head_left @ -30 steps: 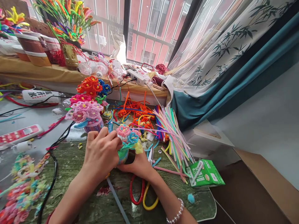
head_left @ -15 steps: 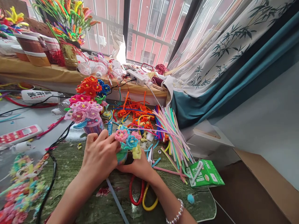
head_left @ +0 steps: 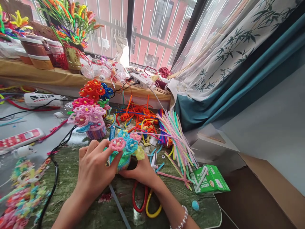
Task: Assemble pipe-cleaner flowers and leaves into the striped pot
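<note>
A small bunch of fuzzy pipe-cleaner flowers (head_left: 124,144) in pink, blue and yellow sits on a striped, cup-like base (head_left: 123,163). My left hand (head_left: 94,167) grips it from the left, with fingertips against the pink flower and the base. My right hand (head_left: 140,171) cradles the base from below and the right. Part of the base is hidden by my fingers. Just above my right hand lie the blades of a pair of scissors (head_left: 153,160). A pearl bracelet (head_left: 182,218) circles my right wrist.
A larger pink pipe-cleaner bouquet (head_left: 88,116) stands just beyond my hands. Pastel pipe cleaners (head_left: 177,140) fan out to the right, with an orange tangle (head_left: 138,116) behind. Red and yellow loops (head_left: 143,198) lie below. A green carton (head_left: 209,179) sits at the table's right.
The flower bunch has turned and shifted left and down, with the pink flower now closer to my left fingers. More of the blue flowers show at its top.
</note>
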The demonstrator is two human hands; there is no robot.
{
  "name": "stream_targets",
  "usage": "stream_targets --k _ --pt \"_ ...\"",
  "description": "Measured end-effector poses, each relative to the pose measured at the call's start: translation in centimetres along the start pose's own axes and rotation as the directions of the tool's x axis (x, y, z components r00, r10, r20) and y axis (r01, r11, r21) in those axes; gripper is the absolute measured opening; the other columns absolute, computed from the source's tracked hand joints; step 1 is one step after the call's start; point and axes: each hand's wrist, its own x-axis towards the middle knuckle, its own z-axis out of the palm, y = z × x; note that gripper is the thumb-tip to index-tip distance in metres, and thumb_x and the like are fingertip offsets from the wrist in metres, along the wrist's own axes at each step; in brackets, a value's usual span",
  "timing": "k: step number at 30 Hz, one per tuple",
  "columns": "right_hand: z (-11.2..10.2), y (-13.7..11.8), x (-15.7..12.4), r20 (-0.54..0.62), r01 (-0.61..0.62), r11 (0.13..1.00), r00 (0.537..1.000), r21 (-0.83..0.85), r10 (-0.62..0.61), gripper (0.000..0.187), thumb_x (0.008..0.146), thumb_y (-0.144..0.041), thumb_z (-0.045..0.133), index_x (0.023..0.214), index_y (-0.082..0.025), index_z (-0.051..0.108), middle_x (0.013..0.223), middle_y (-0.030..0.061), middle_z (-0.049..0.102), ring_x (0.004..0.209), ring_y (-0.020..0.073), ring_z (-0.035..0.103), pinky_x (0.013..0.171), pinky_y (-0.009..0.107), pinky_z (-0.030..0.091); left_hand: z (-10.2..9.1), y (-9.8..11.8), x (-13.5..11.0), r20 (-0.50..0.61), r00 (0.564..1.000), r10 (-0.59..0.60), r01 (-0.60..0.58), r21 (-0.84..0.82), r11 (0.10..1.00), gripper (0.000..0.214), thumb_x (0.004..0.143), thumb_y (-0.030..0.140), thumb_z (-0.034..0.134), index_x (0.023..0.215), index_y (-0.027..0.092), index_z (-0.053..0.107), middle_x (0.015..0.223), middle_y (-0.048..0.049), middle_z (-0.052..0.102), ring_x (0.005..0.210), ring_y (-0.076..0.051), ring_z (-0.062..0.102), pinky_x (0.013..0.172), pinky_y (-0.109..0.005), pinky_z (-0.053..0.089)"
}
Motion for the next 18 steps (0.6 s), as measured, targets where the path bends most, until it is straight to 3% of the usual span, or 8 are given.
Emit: stream_targets --k 9,14,18 --pt "0.0 -0.6 0.1 0.011 0.054 0.997 0.998 0.048 -0.055 0.045 0.066 -0.034 0.087 0.106 -0.022 0.073 0.107 0.0026 0.077 0.097 0.0251 0.070 0.095 0.037 0.054 0.6 -0.1 -2.2 0.011 0.984 -0.178 0.174 -0.269 0.947 0.021 0.095 0.035 0.060 0.078 0.025 0.067 0.078 0.0002 0.065 0.074 -0.020 0.048 0.070 -0.035 0.033" --pt "0.1 -0.4 0.1 0.013 0.034 0.998 0.999 0.051 -0.035 0.043 0.065 -0.032 0.087 0.104 -0.021 0.073 0.105 0.0031 0.077 0.095 0.0252 0.070 0.093 0.037 0.054 1.0 0.2 -2.3 -0.092 0.966 -0.243 0.202 -0.322 0.925 0.027 0.094 0.043 0.061 0.076 0.025 0.071 0.074 0.0016 0.066 0.069 -0.018 0.048 0.067 -0.033 0.034" --pt "0.0 -0.4 0.1 0.006 0.030 0.998 1.000 0.047 -0.030 0.043 0.064 -0.028 0.086 0.105 -0.022 0.073 0.108 0.0031 0.077 0.098 0.0259 0.069 0.094 0.038 0.054 1.1 0.3 -2.1 -0.081 0.955 -0.284 0.232 -0.389 0.892 0.029 0.091 0.048 0.063 0.077 0.026 0.074 0.075 0.0018 0.068 0.069 -0.017 0.048 0.066 -0.032 0.037"
